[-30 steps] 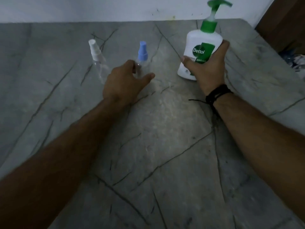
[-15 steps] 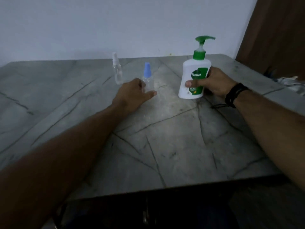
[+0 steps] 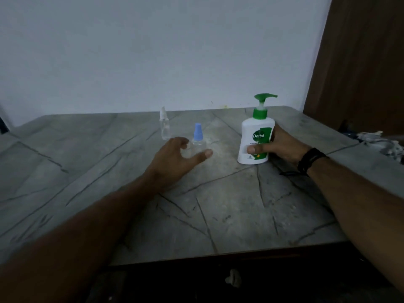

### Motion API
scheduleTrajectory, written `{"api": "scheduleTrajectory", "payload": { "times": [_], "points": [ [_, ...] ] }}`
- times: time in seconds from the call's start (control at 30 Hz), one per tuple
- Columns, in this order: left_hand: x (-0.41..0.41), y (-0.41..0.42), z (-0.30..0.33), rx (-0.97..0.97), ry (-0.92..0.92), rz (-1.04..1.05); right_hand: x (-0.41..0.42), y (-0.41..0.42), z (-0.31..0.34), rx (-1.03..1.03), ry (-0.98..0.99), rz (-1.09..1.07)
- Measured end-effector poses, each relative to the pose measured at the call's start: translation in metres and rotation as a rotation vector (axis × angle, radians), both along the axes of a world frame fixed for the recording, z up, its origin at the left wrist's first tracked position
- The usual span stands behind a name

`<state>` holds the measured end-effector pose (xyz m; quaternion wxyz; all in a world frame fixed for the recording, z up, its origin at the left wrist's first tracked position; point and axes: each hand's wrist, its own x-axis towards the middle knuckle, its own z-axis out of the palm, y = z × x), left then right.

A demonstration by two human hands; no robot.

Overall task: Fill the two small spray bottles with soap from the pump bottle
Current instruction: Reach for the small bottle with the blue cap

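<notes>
Step in hand: we judge this the very start; we are taking hold of the first spray bottle and the soap, and nothing looks filled yet.
Left hand: our fingers and thumb curve around the base of the blue-capped spray bottle, but we cannot tell whether they grip it or only touch it.
Right hand: it grasps the pump bottle low on its body, thumb across the label.
Next move: we think the blue cap must be unscrewed, then the pump nozzle brought over the narrow neck.
Pump bottle: white, green pump and label, upright on the desk, right of centre.
Spray bottles: both clear and upright; the white-capped spray bottle stands untouched, farther back and to the left.
</notes>
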<state>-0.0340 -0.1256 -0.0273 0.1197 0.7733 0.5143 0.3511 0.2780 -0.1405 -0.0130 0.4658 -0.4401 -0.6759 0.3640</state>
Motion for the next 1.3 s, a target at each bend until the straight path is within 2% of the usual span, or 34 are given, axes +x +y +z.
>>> {"api": "scheduleTrajectory", "payload": {
  "times": [0.1,0.27,0.5,0.7,0.83,1.03,1.2,1.3],
  "points": [
    [-0.034,0.012,0.003,0.036,-0.027,0.035,-0.003,0.001,-0.002,0.046,0.089,-0.013],
    [-0.077,0.066,0.0,0.042,0.036,0.24,-0.005,0.003,-0.009,0.053,0.173,-0.109],
    [-0.057,0.145,-0.005,-0.05,0.025,0.274,0.002,0.013,-0.019,-0.025,0.213,-0.234],
    [-0.052,0.172,-0.007,-0.055,0.068,0.263,0.005,0.015,-0.021,-0.004,0.247,-0.249],
    [-0.059,0.159,-0.003,-0.079,0.084,0.246,-0.001,0.012,-0.015,0.016,0.216,-0.26],
    [-0.08,0.094,0.004,-0.147,0.1,0.202,0.006,0.014,-0.017,0.09,0.153,-0.313],
    [-0.097,0.045,0.009,-0.156,0.107,0.201,0.0,0.001,-0.006,-0.057,0.296,-0.378],
    [-0.1,0.027,0.01,-0.158,0.101,0.209,0.0,-0.008,0.001,-0.085,0.459,-0.433]
  ]
}}
